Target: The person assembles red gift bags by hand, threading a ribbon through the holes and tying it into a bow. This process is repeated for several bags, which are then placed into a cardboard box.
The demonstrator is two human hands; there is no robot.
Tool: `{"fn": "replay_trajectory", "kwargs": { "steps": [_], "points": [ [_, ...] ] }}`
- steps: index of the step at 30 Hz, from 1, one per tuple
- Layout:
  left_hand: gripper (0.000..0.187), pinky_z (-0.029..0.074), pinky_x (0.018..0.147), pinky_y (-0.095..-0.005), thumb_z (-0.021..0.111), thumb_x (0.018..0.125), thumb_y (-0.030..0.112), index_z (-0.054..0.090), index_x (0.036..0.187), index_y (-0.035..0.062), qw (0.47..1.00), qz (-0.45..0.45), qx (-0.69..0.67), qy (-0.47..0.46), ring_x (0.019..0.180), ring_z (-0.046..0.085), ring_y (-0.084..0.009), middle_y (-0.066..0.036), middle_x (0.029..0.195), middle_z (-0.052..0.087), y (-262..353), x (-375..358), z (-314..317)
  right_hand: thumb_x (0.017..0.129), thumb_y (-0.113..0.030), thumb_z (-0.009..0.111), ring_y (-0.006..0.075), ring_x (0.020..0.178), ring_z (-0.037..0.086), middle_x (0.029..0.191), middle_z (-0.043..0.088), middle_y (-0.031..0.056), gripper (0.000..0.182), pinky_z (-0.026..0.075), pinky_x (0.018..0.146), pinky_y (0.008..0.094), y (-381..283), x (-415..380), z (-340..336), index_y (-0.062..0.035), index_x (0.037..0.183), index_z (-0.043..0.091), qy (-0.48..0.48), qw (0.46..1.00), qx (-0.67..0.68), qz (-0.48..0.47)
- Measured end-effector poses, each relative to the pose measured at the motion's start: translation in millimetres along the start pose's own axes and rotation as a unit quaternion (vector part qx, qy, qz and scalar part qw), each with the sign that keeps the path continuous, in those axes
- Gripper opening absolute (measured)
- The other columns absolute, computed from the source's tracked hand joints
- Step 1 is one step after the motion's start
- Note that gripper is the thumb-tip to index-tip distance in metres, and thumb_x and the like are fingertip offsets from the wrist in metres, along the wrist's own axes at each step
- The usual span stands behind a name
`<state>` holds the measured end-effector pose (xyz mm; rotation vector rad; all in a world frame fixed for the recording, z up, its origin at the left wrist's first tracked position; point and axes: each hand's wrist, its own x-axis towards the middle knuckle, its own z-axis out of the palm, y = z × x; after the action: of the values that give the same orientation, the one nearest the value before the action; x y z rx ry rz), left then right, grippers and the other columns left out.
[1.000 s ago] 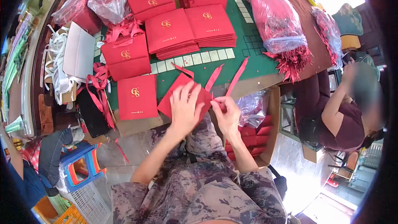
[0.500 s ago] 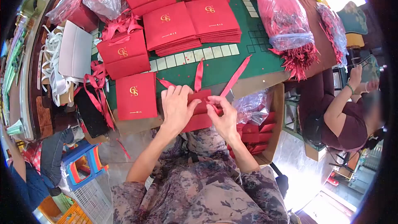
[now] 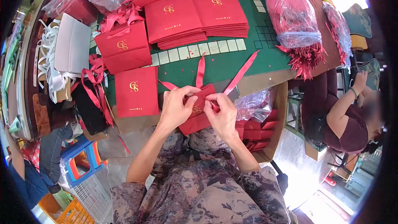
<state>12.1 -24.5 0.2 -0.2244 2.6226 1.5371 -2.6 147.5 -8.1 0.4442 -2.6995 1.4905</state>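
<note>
A red paper bag [image 3: 195, 120] with a gold logo tilts at the table's front edge, above my lap. My left hand [image 3: 177, 107] is closed on its upper left edge, thumb and fingers pinched together. At the bag's upper right, my right hand [image 3: 222, 114] pinches a red ribbon [image 3: 214, 106]; part of it is hidden by the fingers. Loose ribbon ends, one upright [image 3: 200, 72] and one slanting [image 3: 241, 72], lie on the green mat beyond. To the left is a flat red bag [image 3: 137, 92].
Stacked red bags [image 3: 174, 18] stand behind on the green mat [image 3: 265, 60]. Ribbons fill a plastic bag [image 3: 296, 16] at right. An open carton [image 3: 280, 118] holds red bags beside my right arm. Another person [image 3: 348, 112] sits at far right.
The red bag has tilted and its gold logo now shows between my hands. My left fingers have drawn together into a pinch. The camera view has shifted slightly.
</note>
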Motion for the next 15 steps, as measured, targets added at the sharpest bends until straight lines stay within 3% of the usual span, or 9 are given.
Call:
{"fn": "replay_trajectory", "kwargs": {
  "steps": [7, 9, 15],
  "points": [
    [0.021, 0.055, 0.081, -0.0311, 0.063, 0.088, 0.000, 0.069, 0.108, -0.0022, 0.996, -0.035, -0.085, -0.001, 0.088, 0.073, -0.0187, -0.014, 0.093, 0.075, 0.1, 1.4, -0.1, 0.083, 0.001, 0.069, 0.0138, 0.065, 0.059, 0.081, 0.064, 0.0083, 0.014, 0.047, 0.059, 0.0272, -2.8, 0.5, -3.3, -0.0011, 0.097, 0.066, -0.009, 1.000, 0.020, 0.000],
    [0.021, 0.054, 0.082, -0.0301, 0.062, 0.089, 0.000, 0.068, 0.109, -0.0027, 0.994, -0.056, -0.093, -0.021, 0.089, 0.072, -0.0161, -0.014, 0.094, 0.075, 2.4, 1.9, -1.8, 0.083, 0.001, 0.069, 0.0143, 0.067, 0.060, 0.083, 0.065, 0.0087, 0.014, 0.048, 0.060, 0.0271, -3.2, 0.4, -0.7, -0.0008, 0.097, 0.068, 0.003, 0.998, 0.048, 0.045],
    [0.021, 0.053, 0.082, -0.0283, 0.063, 0.089, 0.000, 0.068, 0.109, -0.0028, 0.988, -0.073, -0.134, -0.035, 0.089, 0.070, -0.0135, -0.011, 0.091, 0.075, 0.0, 2.6, -0.8, 0.083, 0.001, 0.070, 0.0182, 0.074, 0.066, 0.087, 0.068, 0.0105, 0.011, 0.050, 0.065, 0.0282, 3.5, 0.8, 1.2, -0.0008, 0.094, 0.071, 0.011, 0.999, 0.039, 0.018]
  ]
}}
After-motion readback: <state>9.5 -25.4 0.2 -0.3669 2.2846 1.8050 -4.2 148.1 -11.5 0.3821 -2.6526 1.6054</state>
